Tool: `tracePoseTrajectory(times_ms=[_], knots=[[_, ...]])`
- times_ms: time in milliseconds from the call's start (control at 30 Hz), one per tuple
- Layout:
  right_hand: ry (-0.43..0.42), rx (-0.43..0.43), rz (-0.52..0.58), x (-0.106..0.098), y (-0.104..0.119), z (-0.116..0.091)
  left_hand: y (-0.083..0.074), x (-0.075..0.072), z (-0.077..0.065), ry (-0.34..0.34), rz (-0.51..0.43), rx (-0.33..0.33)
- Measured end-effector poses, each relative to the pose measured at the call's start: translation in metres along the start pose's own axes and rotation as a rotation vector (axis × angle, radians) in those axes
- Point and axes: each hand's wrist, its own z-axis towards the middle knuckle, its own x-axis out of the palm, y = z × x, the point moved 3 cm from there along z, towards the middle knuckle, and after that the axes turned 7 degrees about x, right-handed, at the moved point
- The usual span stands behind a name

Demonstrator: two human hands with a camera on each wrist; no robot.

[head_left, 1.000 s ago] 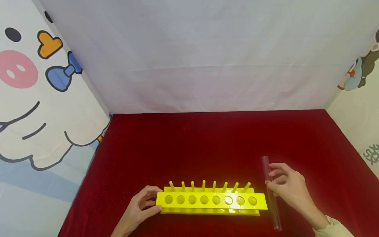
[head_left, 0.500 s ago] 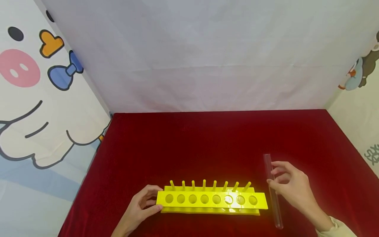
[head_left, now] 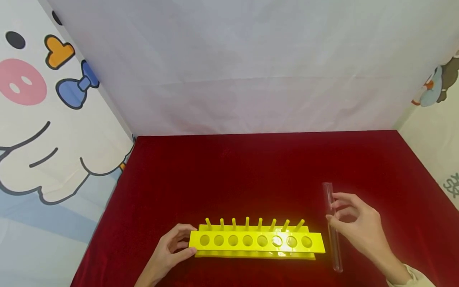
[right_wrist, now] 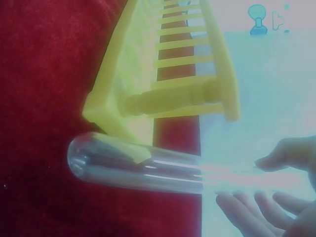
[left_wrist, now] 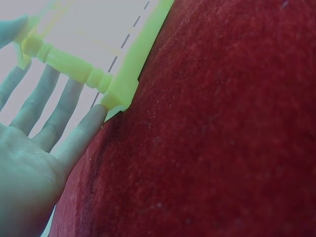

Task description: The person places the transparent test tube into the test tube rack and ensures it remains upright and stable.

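A yellow test tube rack [head_left: 256, 242] stands near the front, with a row of round holes in its top plate and a row of pegs behind. My left hand [head_left: 172, 249] holds its left end, thumb at the top plate; in the left wrist view, the fingers [left_wrist: 81, 133] reach to the end post and base. To the right of the rack, my right hand [head_left: 358, 225] pinches a clear glass test tube [head_left: 334, 245] between thumb and fingertips. The tube's rounded end [right_wrist: 81, 157] points down, close to the rack's right end in the right wrist view. No tube shows in the rack.
Dark red cloth [head_left: 229, 175] covers the table. A pale curtain [head_left: 251, 71] hangs behind its far edge, and printed cartoon cloths [head_left: 53, 119] hang at both sides.
My right hand has shifted slightly right and away with the test tube, which stands a little steeper. My left hand and the rack have stayed in place.
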Motion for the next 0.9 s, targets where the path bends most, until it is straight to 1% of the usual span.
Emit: tracePoseTrajectory(times_ms=[100,267,367,733,900], knots=[[-0.015,-0.016,0.01,-0.003,0.003,-0.001,0.0,0.0,0.001,-0.001,-0.001,-0.004],[-0.046,-0.046,0.025,-0.007,0.01,-0.001,0.0,0.0,0.003,-0.007,0.011,0.018],[-0.057,-0.052,0.029,-0.009,0.012,-0.001,0.0,-0.001,0.004,-0.013,0.02,0.019],[-0.07,-0.067,0.075,-0.012,0.013,-0.005,0.001,0.0,0.0,-0.019,0.001,-0.048],[-0.093,-0.085,0.109,-0.015,0.013,-0.004,0.003,0.0,0.0,-0.025,0.007,-0.06]])
